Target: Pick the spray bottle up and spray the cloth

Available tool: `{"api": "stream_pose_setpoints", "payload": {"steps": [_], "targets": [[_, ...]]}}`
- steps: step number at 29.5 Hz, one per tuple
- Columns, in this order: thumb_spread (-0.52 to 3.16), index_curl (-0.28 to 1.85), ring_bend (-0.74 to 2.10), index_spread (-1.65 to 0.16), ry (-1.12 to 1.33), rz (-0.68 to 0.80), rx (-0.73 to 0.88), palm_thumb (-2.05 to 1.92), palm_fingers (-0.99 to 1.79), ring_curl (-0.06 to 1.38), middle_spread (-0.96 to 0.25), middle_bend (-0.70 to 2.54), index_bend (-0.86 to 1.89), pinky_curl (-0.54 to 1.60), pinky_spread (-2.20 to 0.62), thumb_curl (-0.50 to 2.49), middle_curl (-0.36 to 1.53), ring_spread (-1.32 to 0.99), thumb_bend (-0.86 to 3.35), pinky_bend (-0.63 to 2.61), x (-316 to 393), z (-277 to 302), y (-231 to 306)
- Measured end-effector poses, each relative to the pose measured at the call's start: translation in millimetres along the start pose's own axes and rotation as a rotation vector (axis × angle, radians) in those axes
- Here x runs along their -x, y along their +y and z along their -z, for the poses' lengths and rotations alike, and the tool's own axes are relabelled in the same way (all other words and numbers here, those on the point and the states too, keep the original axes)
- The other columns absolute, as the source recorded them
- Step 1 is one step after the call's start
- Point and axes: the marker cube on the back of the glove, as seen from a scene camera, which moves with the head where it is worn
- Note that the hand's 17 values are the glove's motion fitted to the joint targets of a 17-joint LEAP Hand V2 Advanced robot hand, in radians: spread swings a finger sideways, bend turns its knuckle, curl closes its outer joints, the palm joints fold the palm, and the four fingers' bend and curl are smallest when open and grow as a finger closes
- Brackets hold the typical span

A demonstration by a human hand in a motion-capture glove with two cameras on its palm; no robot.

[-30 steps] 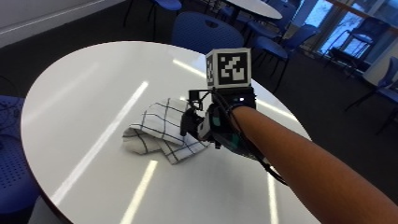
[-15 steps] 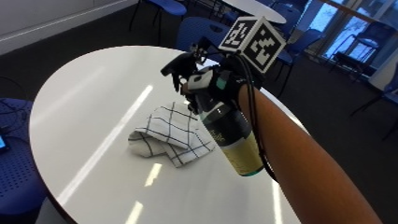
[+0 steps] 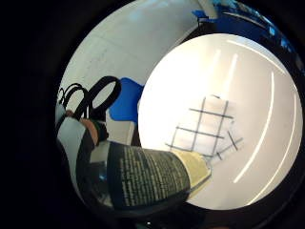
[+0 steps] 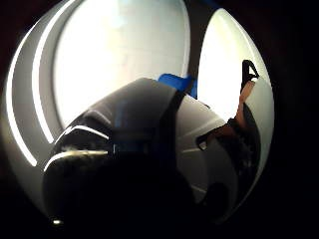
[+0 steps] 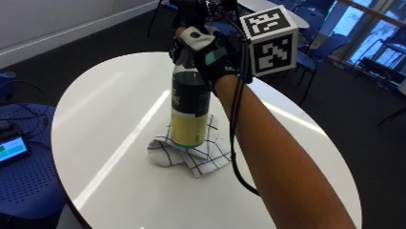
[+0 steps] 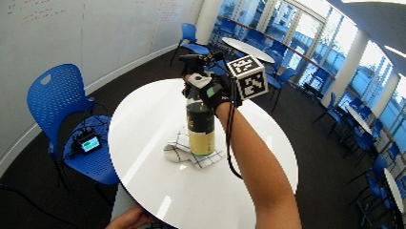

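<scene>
My gloved right hand (image 5: 212,59) grips the neck of the spray bottle (image 5: 189,109), just under its black trigger head. The bottle is dark glass with a dark label above a yellow one and stands upright. Its base shows over the white checked cloth (image 5: 193,157), which lies crumpled on the round white table (image 5: 107,119); whether it touches the cloth I cannot tell. The wide outside view shows the same: hand (image 6: 212,90), bottle (image 6: 200,129), cloth (image 6: 181,151). In the little finger side palm view the bottle's label (image 3: 147,176) is close, with the cloth (image 3: 205,129) beyond it. The sprayer head (image 4: 149,129) fills the thumb side palm view.
A blue chair (image 6: 57,95) stands left of the table (image 6: 146,157), and a second one beside it carries a small device with a lit screen (image 6: 89,142). More blue chairs and a round table (image 6: 250,47) stand behind, by the windows.
The hand has risen with the bottle, which has gone from tilted to upright over the cloth. The outside camera has shifted as well. The cloth lies as before.
</scene>
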Motion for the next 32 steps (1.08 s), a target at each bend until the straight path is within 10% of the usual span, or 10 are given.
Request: {"api": "stream_pose_setpoints", "payload": {"steps": [32], "targets": [[0.36,0.6,0.55,-0.28,-0.048,0.247,-0.305,0.91,1.37,0.44,-0.22,0.6,0.36,0.38,-0.21,0.83,0.5,-0.21,-0.03,0.36,34,-37,-51]]}}
